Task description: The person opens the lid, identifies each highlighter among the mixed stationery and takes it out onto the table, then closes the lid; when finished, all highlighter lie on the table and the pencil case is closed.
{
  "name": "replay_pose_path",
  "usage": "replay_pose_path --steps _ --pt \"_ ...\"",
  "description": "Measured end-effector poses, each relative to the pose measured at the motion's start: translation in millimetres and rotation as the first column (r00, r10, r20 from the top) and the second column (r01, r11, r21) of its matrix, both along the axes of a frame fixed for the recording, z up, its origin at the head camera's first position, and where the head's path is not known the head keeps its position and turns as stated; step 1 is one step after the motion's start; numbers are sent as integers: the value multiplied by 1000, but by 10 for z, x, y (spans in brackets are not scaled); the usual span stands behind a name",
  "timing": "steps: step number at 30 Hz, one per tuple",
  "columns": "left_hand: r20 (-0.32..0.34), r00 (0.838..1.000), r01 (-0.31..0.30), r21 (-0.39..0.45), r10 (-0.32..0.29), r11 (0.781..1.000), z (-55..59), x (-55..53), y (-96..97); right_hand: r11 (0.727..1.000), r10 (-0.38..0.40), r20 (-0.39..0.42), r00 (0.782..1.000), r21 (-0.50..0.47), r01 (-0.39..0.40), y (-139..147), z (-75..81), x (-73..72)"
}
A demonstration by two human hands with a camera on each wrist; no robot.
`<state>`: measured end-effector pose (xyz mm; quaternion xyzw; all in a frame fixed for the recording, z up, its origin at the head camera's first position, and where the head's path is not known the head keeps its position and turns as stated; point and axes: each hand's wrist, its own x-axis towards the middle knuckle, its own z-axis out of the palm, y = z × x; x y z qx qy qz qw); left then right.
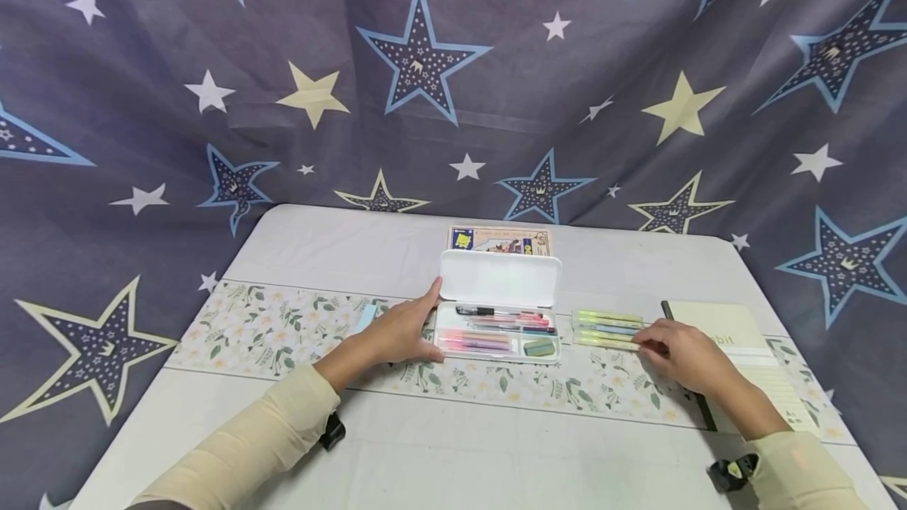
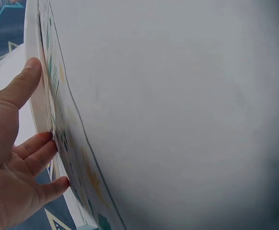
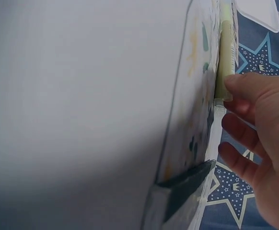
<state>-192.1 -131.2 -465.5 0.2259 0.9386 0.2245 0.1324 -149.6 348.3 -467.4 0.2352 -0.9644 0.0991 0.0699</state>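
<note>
A white pencil case (image 1: 500,278) stands with its lid raised. Its tray holds several pens (image 1: 506,323), pink and purple markers (image 1: 475,341) and a green eraser-like block (image 1: 539,347). My left hand (image 1: 404,327) spans the case's left end, thumb at the front corner and a finger up by the lid; its fingers look fairly straight in the left wrist view. To the right lies a clear pack of highlighters (image 1: 605,330), yellow with a blue one among them. My right hand (image 1: 686,352) pinches its right end between thumb and forefinger, the other fingers loosely bent.
A cream notebook (image 1: 723,329) with a dark left edge lies under and beside the right forearm. Behind the case is a printed peach-coloured box (image 1: 499,240). A light blue item (image 1: 366,316) is partly hidden by the left hand. A floral runner (image 1: 269,329) crosses the white table.
</note>
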Motion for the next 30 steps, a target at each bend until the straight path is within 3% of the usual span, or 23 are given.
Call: replay_pose_path --steps 12,30 --pt "-1 1000 -3 -9 3 1000 -1 3 0 1000 13 -30 999 -7 -13 -69 7 -20" --pt "-5 1000 8 11 -7 1000 -2 2 -6 986 150 -77 986 -68 -155 -681 94 -162"
